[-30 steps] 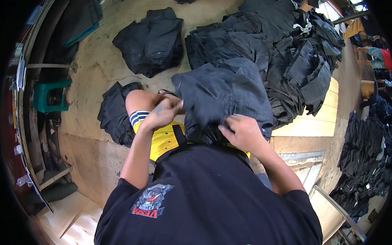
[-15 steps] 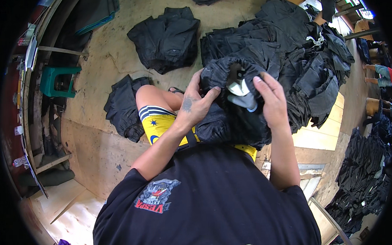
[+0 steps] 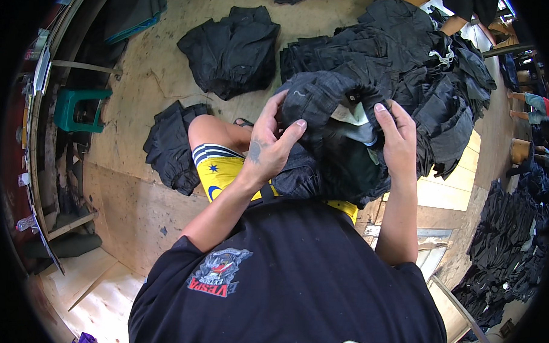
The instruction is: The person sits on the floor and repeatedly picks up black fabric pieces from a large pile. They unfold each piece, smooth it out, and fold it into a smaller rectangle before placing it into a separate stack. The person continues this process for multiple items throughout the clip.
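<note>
Right hand point(image 3: 400, 138) farther out — garment point(image 3: 316, 103) spread wider.

Wooden floor point(image 3: 125, 205), stained and scuffed. On it: big heap of dark garments point(image 3: 411, 73) ahead right, folded dark bundle point(image 3: 231, 52) ahead, smaller dark stack point(image 3: 172, 147) left, green stool point(image 3: 64, 110) farther left.

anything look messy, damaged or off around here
The right part of the heap of dark garments looks jumbled, and a white tangle, perhaps cord, stands out against the dark cloth. The wooden floor has dark marks. I see no clear damage on the held garment.
</note>
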Available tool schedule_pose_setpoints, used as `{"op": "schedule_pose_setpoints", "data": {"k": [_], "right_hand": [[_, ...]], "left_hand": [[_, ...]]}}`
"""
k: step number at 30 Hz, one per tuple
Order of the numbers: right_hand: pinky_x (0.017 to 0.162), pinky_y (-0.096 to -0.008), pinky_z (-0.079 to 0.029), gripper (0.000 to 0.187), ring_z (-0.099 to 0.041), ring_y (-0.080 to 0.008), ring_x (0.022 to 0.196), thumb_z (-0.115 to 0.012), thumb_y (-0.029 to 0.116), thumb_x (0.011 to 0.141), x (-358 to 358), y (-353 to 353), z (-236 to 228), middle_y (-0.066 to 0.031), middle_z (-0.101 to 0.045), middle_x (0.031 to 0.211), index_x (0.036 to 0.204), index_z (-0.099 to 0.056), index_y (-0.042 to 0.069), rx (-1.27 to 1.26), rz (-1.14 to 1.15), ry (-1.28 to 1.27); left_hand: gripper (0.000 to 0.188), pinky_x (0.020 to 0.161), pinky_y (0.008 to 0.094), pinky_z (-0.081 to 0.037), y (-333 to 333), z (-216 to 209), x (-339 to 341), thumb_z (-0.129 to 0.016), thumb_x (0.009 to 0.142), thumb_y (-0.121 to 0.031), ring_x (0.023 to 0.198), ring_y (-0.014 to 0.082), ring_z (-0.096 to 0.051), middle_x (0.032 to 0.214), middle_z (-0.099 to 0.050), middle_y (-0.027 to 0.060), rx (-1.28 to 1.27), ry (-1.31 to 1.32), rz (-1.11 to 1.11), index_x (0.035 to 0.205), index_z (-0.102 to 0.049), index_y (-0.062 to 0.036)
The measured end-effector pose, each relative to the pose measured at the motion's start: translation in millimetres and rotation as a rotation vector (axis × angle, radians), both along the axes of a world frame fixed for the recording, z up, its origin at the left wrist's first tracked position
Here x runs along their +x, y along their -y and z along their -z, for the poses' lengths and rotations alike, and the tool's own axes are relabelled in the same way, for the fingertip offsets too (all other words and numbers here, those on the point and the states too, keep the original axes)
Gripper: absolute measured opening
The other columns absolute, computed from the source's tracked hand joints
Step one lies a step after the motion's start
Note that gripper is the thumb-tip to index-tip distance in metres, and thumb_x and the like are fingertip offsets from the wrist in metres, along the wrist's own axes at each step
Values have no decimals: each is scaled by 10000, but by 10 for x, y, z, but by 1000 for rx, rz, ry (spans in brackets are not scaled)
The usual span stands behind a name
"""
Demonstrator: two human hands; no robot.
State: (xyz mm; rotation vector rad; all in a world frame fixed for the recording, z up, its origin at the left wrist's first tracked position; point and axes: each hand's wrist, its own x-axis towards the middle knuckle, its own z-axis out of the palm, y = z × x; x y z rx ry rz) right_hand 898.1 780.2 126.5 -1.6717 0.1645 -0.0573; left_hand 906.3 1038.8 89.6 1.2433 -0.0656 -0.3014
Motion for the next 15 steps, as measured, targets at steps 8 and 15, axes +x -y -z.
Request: {"op": "schedule_pose_setpoints", "data": {"k": [8, 15], "right_hand": [[955, -251, -506, 375, -613, -83, 1076, -667, 157, 1086, -127, -560, 1, -54, -688, 1197, 1393, -612, -52, 25, -88, 46], [1005, -470, -507, 465, -634, -360, 1092, -694, 26, 911, -100, -800, -114, -146, -694, 1184, 1375, -688, 47, -712, -305, 341]], "left_hand": [[962, 1204, 388, -414, 320, 613, -310, -862, 943, -242, 1450, 291, -499, 1564, -502, 201, 57, -497, -47, 1672, -266, -45], [254, 1022, 403, -525, 126, 865, -130, -571, 1076, -199, 1199, 242, -689, 1187, -741, 100, -465, -605, 10, 1240, -678, -37]]}}
